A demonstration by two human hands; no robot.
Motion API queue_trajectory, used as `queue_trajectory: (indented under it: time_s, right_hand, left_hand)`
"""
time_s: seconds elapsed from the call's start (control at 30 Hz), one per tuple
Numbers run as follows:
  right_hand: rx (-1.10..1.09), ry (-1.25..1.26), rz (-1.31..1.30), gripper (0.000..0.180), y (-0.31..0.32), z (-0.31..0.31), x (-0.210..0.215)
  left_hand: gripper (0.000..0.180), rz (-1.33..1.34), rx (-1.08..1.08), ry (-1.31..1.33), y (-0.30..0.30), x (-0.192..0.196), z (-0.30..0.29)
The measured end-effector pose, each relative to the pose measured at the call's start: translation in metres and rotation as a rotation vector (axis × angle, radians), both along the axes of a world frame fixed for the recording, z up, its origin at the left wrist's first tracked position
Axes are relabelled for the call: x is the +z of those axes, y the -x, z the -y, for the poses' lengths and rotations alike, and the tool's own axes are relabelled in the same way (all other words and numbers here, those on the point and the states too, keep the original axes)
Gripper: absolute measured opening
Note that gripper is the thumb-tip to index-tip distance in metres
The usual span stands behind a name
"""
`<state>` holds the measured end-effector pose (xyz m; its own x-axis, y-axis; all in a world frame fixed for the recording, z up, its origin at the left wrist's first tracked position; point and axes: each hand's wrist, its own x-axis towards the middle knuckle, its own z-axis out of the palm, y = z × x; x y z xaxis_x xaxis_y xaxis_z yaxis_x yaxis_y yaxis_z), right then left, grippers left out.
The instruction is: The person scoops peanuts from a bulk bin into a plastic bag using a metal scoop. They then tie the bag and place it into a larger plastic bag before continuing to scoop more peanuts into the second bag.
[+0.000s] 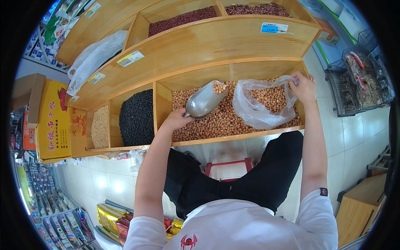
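My left hand point(177, 118) grips the handle of a metal scoop point(206, 100), tilted up so its few peanuts stay in. Farther right, my right hand point(303, 86) pinches the clear plastic bag point(260, 104) open over the peanut bin point(225, 121).

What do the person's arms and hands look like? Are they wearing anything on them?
Both arms are bare from the short sleeves down. The left hand and right hand wear no gloves, and no rings or watch can be seen. The white T-shirt has short sleeves; the right sleeve carries a small dark patch with red near its hem. No such patch shows on the left sleeve.
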<state>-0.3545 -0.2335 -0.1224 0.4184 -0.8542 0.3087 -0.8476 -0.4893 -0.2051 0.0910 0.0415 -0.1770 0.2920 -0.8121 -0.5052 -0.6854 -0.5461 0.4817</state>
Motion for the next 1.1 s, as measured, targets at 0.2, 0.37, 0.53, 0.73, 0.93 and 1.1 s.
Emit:
queue_trajectory:
  time_s: [0.2,0.37,0.53,0.73,0.93,1.1]
  right_hand:
    - [0.005,-0.011,0.010,0.015,-0.002,-0.001,0.002]
    - [-0.010,-0.021,-0.005,0.016,-0.001,-0.001,0.002]
    - [-0.011,-0.022,-0.002,0.016,-0.002,0.000,0.000]
    - [-0.001,0.001,-0.002,0.017,0.002,0.002,-0.001]
    - [0.009,0.023,0.044,0.016,0.002,0.004,-0.006]
    - [0.002,0.014,0.035,0.015,0.002,0.003,-0.005]
  left_hand:
    - [0.038,-0.012,0.063,0.178,0.014,0.020,0.001]
    - [0.032,0.000,0.041,0.315,0.030,0.041,0.005]
    - [0.028,0.038,0.066,0.447,0.031,0.041,0.004]
    - [0.025,0.292,0.006,0.624,0.049,0.058,0.008]
    - [0.027,0.458,-0.154,0.576,0.077,0.096,0.026]
    - [0.023,0.585,-0.334,0.543,0.110,0.129,0.047]
